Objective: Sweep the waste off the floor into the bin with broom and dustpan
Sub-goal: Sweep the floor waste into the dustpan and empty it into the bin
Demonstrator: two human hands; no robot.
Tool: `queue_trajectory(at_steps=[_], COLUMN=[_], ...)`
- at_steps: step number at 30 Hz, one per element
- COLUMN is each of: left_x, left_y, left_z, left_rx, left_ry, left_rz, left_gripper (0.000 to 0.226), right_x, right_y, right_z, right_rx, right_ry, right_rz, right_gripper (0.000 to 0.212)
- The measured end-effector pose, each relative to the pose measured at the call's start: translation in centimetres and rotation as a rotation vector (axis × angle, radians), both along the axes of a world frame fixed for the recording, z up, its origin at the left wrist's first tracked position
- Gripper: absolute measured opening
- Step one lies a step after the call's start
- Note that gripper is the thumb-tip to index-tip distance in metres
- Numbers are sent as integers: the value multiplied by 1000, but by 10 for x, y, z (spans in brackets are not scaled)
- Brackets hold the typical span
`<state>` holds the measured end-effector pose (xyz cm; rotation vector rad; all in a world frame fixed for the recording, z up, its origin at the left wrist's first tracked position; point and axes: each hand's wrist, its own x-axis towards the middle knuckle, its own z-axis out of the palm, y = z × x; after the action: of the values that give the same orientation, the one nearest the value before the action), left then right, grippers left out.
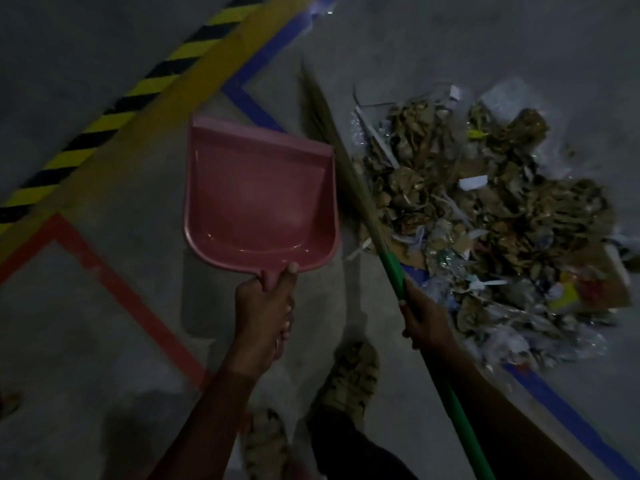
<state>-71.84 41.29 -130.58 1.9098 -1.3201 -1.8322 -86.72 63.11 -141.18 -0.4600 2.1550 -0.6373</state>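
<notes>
Down near the bottom, two patterned shoes [349,379] stand on bare grey floor [433,39]. Left hand [265,306] clenches the handle of the pink dustpan [259,199], which is lifted, with its mouth pointing far. Right hand [420,317] grips the green shaft of the broom [349,174]; its long axis runs from near right to far left, bristles far. Waste heap [485,220] lies right of the broom, touching it. Red tape [114,275] lies left, blue tape [256,109] beyond, and the yellow-black stripe [114,109] runs farther left.
</notes>
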Motion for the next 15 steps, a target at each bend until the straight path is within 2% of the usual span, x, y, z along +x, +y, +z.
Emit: queue_trajectory(at_steps=[3, 5, 10, 15], left_x=[-13, -15, 0, 9], left_y=[-6, -11, -31, -34], left_z=[-23, -45, -102, -137], left_rx=[29, 24, 87, 197], left_ry=[-19, -104, -270, -290], left_rz=[-82, -165, -307, -392], left_gripper=[46, 48, 45, 43], right_x=[-11, -16, -31, -47], right_y=[38, 56, 66, 73], right_z=[-2, -6, -17, -39], right_rx=[12, 81, 231, 309], right_ry=[202, 339, 537, 652], right_rz=[30, 66, 111, 58], right_gripper=[52, 57, 86, 91])
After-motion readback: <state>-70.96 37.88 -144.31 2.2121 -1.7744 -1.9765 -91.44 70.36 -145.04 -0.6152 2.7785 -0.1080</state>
